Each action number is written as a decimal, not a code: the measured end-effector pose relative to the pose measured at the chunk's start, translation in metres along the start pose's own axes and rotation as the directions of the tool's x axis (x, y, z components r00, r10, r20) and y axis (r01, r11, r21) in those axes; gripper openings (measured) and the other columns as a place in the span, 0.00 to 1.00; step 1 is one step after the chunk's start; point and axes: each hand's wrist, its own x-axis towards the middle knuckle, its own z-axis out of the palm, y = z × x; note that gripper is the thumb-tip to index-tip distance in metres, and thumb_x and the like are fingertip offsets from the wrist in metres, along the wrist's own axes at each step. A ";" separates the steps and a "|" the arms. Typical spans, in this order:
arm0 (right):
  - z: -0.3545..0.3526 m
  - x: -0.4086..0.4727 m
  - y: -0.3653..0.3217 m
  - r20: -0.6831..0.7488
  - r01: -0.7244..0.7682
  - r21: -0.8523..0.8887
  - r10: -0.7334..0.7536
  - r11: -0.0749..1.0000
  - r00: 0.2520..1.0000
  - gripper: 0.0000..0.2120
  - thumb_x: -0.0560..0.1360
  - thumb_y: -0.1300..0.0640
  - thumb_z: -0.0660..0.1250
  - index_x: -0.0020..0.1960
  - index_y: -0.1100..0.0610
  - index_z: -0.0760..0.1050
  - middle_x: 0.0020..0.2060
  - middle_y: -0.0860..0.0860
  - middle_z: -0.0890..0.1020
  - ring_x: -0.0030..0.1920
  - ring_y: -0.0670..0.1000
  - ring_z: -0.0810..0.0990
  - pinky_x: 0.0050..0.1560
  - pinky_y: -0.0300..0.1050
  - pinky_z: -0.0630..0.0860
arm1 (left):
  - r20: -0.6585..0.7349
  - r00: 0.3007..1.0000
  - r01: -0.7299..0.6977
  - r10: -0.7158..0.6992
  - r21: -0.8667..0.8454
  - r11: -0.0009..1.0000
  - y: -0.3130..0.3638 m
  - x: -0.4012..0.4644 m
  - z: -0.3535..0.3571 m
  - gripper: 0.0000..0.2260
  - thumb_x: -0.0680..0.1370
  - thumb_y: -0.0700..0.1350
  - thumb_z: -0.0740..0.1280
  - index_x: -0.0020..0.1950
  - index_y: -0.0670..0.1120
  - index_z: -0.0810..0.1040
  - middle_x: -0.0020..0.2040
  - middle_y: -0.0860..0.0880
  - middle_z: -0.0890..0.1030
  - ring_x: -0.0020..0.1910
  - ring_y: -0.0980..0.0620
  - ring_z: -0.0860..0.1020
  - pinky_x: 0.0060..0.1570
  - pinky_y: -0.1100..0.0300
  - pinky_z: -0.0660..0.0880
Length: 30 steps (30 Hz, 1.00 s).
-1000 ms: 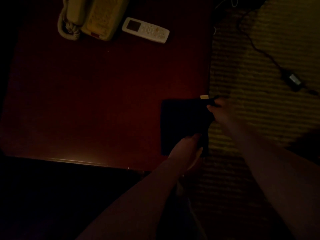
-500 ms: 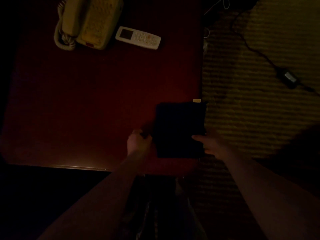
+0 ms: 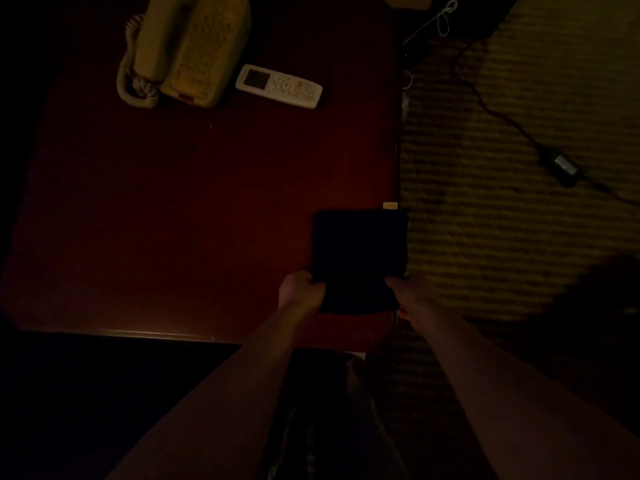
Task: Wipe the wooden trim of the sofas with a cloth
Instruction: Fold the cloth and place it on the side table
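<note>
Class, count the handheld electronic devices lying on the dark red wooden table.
2: the beige corded telephone at the far left, and the white remote control beside it to the right. Dim light may hide others.

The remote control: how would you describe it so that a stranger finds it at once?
Look at the dark red table, at its far end. There a cream telephone stands, and the remote control lies flat just to its right. It is slim and white, with a small dark screen and rows of buttons, and has no cord.
</note>
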 end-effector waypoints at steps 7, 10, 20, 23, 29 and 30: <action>-0.015 -0.028 -0.060 -0.139 0.253 0.157 -0.232 0.955 0.963 0.20 0.75 0.49 0.67 0.61 0.62 0.73 0.56 0.57 0.77 0.54 0.59 0.78 0.55 0.56 0.77 | -0.189 0.981 -0.074 0.035 -0.204 0.976 0.045 -0.019 -0.038 0.13 0.79 0.39 0.58 0.35 0.42 0.71 0.35 0.46 0.73 0.30 0.53 0.71 0.24 0.64 0.64; -0.024 -0.047 -0.086 -0.179 0.326 0.194 -0.293 0.925 0.939 0.16 0.76 0.50 0.66 0.55 0.62 0.75 0.48 0.56 0.78 0.48 0.56 0.78 0.46 0.48 0.78 | -0.269 0.961 -0.150 0.071 -0.287 0.946 0.062 -0.028 -0.055 0.12 0.81 0.40 0.57 0.60 0.38 0.76 0.53 0.38 0.78 0.48 0.44 0.79 0.35 0.62 0.71; 0.004 -0.052 -0.017 -0.123 0.194 0.095 -0.182 0.976 0.976 0.19 0.78 0.56 0.64 0.67 0.60 0.69 0.59 0.59 0.75 0.52 0.56 0.76 0.54 0.55 0.77 | -0.237 0.963 -0.169 0.132 -0.143 0.975 0.001 -0.042 -0.041 0.19 0.79 0.46 0.64 0.68 0.41 0.70 0.58 0.45 0.77 0.54 0.48 0.77 0.47 0.57 0.74; 0.017 -0.041 0.017 -0.096 0.084 0.018 -0.082 0.996 0.992 0.19 0.77 0.58 0.64 0.67 0.60 0.68 0.61 0.61 0.74 0.56 0.59 0.76 0.55 0.57 0.77 | -0.168 0.982 -0.093 0.084 -0.046 0.995 -0.029 -0.034 -0.024 0.19 0.79 0.45 0.65 0.67 0.40 0.71 0.62 0.45 0.75 0.56 0.49 0.75 0.46 0.60 0.71; 0.023 -0.039 0.052 -0.135 0.066 -0.137 -0.085 0.988 0.987 0.18 0.77 0.60 0.64 0.65 0.62 0.69 0.59 0.61 0.76 0.55 0.59 0.77 0.48 0.47 0.78 | -0.137 0.990 -0.022 0.025 0.028 0.999 -0.063 -0.029 0.001 0.12 0.79 0.44 0.65 0.59 0.40 0.77 0.55 0.42 0.80 0.53 0.46 0.78 0.48 0.59 0.74; 0.023 -0.039 0.055 -0.135 0.069 -0.185 -0.095 0.980 0.986 0.17 0.77 0.59 0.64 0.65 0.62 0.69 0.59 0.60 0.76 0.56 0.58 0.77 0.44 0.43 0.76 | -0.133 0.991 -0.021 0.025 0.029 0.999 -0.064 -0.030 0.002 0.12 0.79 0.43 0.65 0.59 0.40 0.77 0.56 0.42 0.80 0.54 0.45 0.78 0.51 0.56 0.75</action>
